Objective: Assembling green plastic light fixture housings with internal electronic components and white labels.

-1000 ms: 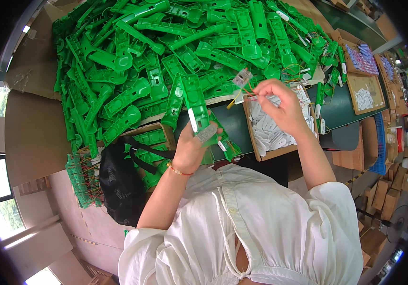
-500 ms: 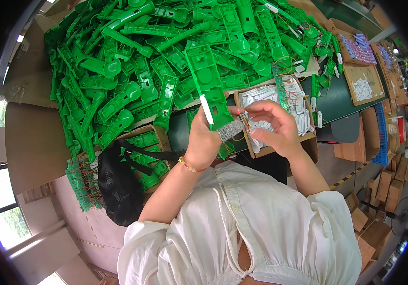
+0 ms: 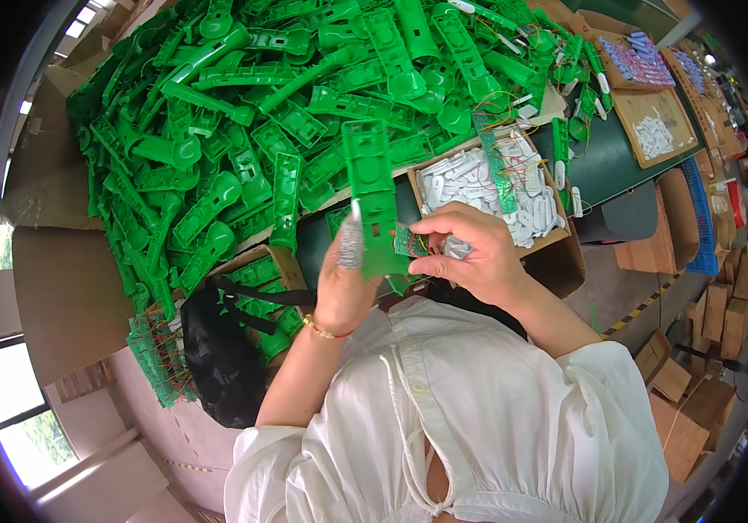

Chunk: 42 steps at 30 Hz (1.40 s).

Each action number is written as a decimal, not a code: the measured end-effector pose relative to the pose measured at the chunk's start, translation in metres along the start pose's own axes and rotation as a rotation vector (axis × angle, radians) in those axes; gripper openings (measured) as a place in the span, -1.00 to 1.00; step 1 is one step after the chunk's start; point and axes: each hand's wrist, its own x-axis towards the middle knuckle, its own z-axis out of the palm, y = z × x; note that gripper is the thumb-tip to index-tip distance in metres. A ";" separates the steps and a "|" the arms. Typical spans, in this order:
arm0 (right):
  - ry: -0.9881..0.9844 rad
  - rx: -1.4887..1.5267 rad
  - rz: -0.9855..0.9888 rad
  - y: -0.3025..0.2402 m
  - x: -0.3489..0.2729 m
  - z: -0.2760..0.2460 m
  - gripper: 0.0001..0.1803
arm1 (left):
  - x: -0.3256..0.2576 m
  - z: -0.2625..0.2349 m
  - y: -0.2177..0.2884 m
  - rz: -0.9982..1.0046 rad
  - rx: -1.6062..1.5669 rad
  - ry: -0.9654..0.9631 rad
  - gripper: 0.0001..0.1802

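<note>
My left hand (image 3: pixel 341 292) is closed round the lower end of a long green plastic shell (image 3: pixel 368 179), its thumb wrapped in grey tape. A narrow white piece (image 3: pixel 356 211) shows at the shell's left edge. My right hand (image 3: pixel 477 253) pinches a small green circuit board (image 3: pixel 405 241) with red wire between thumb and fingertips, close to the right side of the shell's lower part. Something grey shows at one finger of that hand; I cannot tell whether it is tape. The shell's lower end is blurred.
Beyond my hands lies a large heap of green plastic shells (image 3: pixel 208 196). A carton of white plastic pieces (image 3: pixel 456 183) stands at the right, with a green circuit-board strip (image 3: pixel 497 166) across it. At the left hangs a black mesh bag (image 3: pixel 221 357) near another carton of green parts (image 3: pixel 256 279).
The shell has turned more upright and shifted left with my left hand. My right hand has moved down and left, and the circuit board now shows in its fingers.
</note>
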 end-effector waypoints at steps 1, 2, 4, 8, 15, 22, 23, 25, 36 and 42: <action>0.019 -0.070 -0.023 -0.002 0.000 0.003 -0.59 | -0.001 0.001 -0.004 0.006 -0.035 -0.007 -0.55; 0.038 -0.139 -0.046 -0.003 0.001 0.006 -0.60 | -0.002 0.004 -0.007 0.020 -0.030 -0.013 -0.53; 0.075 -0.270 -0.169 -0.004 0.002 0.008 -0.61 | 0.000 0.010 -0.004 -0.025 -0.120 -0.029 -0.54; 0.121 -0.406 -0.224 -0.009 -0.002 0.015 -0.61 | 0.002 0.015 -0.006 -0.007 -0.216 -0.142 -0.44; 0.154 -0.628 -0.327 -0.021 0.003 0.022 -0.62 | -0.003 0.007 -0.014 0.053 -0.133 -0.158 -0.43; 0.127 -0.604 -0.298 -0.021 0.003 0.021 -0.63 | -0.005 0.005 -0.013 0.027 -0.060 -0.139 -0.49; 0.127 -0.603 -0.300 -0.021 0.003 0.022 -0.63 | -0.005 0.005 -0.014 0.029 -0.059 -0.139 -0.49; 0.121 -0.618 -0.289 -0.021 0.002 0.024 -0.63 | -0.007 0.005 -0.016 0.072 -0.003 -0.115 -0.51; 0.170 -0.538 -0.260 -0.014 -0.004 0.029 -0.63 | -0.013 0.001 -0.025 0.015 -0.075 -0.028 -0.63; 0.163 -0.575 -0.255 -0.010 -0.005 0.030 -0.63 | -0.015 -0.003 -0.031 0.053 0.029 -0.034 -0.62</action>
